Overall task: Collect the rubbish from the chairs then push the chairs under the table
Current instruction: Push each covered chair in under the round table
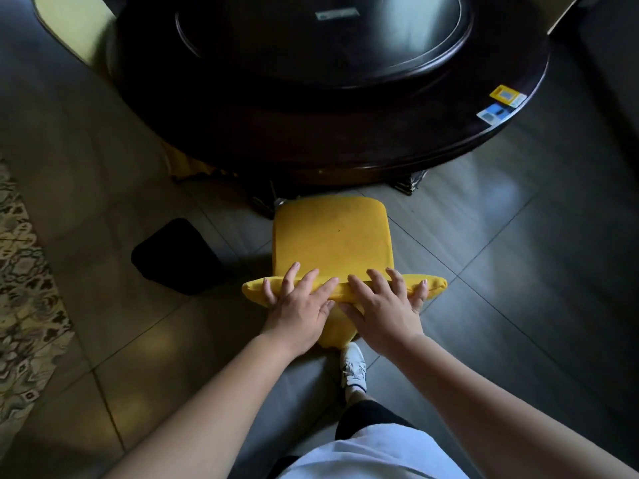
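Yellow fabric chair (333,240), seat bare, no rubbish visible on it. It stands just in front of the dark round table (345,146), front edge of the seat near the table rim but not yet under it. Left hand (297,312) and right hand (383,312) both lie side by side over the top of the backrest, fingers spread and draped over the front, thumbs behind; a loose hold, not a pinch. Black bin (176,255) on the floor just left of the chair. A second yellow chair (69,29) shows at far left of the table.

Step in hand, by my reading: the push. Press evenly with both palms, straight at the table centre, slowly, so the legs don't snag the table's base.
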